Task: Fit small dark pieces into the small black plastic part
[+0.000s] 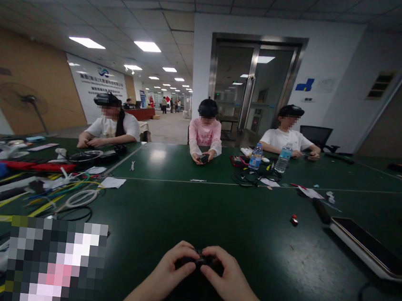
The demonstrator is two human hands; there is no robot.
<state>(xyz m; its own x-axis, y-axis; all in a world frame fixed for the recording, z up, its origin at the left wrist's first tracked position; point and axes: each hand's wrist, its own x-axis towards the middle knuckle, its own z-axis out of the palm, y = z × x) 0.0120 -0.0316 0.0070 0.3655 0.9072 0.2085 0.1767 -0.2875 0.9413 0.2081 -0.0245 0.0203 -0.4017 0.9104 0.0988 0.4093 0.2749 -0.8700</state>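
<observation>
Near the bottom middle of the head view, a small black handheld object (pixel 199 260) is held between my two hands, just above the dark green table (pixel 195 207). My left hand (pixel 179 262) curls round its left end, thumb and index finger closing on it. On the other end, my right hand (pixel 222 268) has a similar closed grip. The thumbs point toward each other near the middle. Fingers cover much of the object, so its exact kind cannot be made out.
A phone-like black slab (pixel 367 244) lies at right, near a small red-and-white piece (pixel 293 220). Cables (pixel 81 198) and tools crowd the left. Water bottles (pixel 256 156) stand farther back. Three people in headsets sit opposite; the middle person's hands (pixel 203 158) hold something dark.
</observation>
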